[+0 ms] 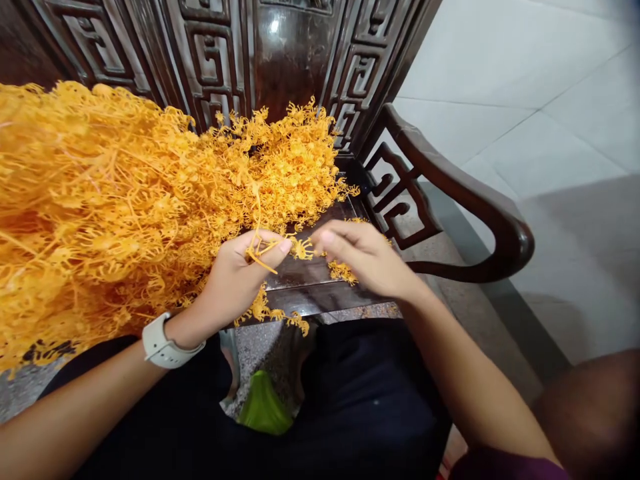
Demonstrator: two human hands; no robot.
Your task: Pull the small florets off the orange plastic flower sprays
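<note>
A big heap of orange plastic sprigs (125, 193) covers the seat of a dark carved wooden chair (310, 280). My left hand (240, 270), with a white watch at the wrist, is closed on a small orange sprig (263, 257) at the heap's near edge. My right hand (365, 257) sits just to the right, fingers curled and pinched on the other end of an orange sprig piece (303, 250). More loose sprig bits (343, 272) lie under that hand on the seat.
The chair's curved armrest (465, 200) runs to the right of my right hand, its carved back (225, 60) behind the heap. Pale floor tiles (550, 120) lie beyond. A green item (263, 410) shows between my dark-clothed knees.
</note>
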